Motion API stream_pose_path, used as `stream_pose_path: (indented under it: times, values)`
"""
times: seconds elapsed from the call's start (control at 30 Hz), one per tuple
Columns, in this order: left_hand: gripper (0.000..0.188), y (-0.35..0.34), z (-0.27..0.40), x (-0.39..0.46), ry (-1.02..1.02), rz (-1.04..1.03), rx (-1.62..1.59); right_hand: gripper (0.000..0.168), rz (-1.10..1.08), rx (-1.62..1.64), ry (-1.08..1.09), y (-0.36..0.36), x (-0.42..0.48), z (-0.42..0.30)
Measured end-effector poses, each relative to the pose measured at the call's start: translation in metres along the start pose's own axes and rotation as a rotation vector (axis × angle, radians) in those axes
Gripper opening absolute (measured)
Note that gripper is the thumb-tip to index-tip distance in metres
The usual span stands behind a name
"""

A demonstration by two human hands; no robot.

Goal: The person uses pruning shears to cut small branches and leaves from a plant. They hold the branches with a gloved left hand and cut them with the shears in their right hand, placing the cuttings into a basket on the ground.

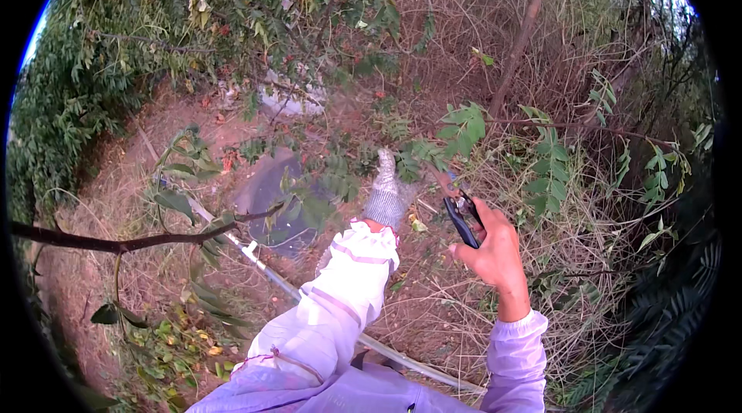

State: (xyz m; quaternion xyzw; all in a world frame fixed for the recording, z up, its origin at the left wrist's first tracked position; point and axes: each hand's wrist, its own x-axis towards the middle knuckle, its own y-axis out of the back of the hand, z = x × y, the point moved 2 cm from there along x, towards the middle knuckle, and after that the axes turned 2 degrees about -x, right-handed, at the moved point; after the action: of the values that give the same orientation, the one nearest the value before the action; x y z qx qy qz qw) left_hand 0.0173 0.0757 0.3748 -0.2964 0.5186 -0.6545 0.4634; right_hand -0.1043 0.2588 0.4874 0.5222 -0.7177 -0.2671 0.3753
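My left hand (387,187), in a grey knit glove, reaches forward among green leaflets near the middle of the view. Leaves partly hide its fingers, and whether they grip a stem cannot be told. To its right my bare right hand (493,239) holds pruning shears (461,219) with dark handles. The shears point up and left, their blades close to a leafy twig (464,129). My thumb stands off the near handle.
A thick bare branch (145,244) juts in from the left. A pale pole (272,277) runs diagonally beneath my left arm. A dark sheet-like thing (269,193) lies on the ground. A slender trunk (524,30) rises behind dry grass. Red-berried foliage (278,36) hangs ahead.
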Motion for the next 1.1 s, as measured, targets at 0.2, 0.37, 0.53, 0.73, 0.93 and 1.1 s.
stream_pose_path:
  times: [0.2, 0.37, 0.53, 0.73, 0.93, 1.1]
  values:
    - [0.005, -0.009, -0.004, 0.013, -0.05, 0.002, -0.017, 0.077, 0.034, -0.129, 0.086, 0.008, 0.009, -0.016]
    - [0.008, -0.006, -0.009, 0.012, -0.114, 0.004, 0.073, 0.075, 0.068, -0.393, 0.255, 0.011, 0.026, -0.03]
    - [0.008, 0.001, -0.009, 0.011, -0.133, -0.214, 0.123, 0.074, 0.076, -0.642, 0.352, 0.0, 0.045, -0.033]
    - [0.012, 0.004, -0.009, 0.0, -0.165, -0.207, 0.237, 0.07, 0.042, -0.802, 0.425, -0.001, 0.051, -0.046]
    - [0.008, 0.011, -0.014, 0.0, -0.185, -0.112, 0.315, 0.061, -0.138, -0.832, 0.342, -0.006, 0.055, -0.052]
    - [0.008, 0.014, -0.012, -0.004, -0.188, -0.232, 0.209, 0.067, -0.226, -0.697, 0.257, -0.003, 0.049, -0.051]
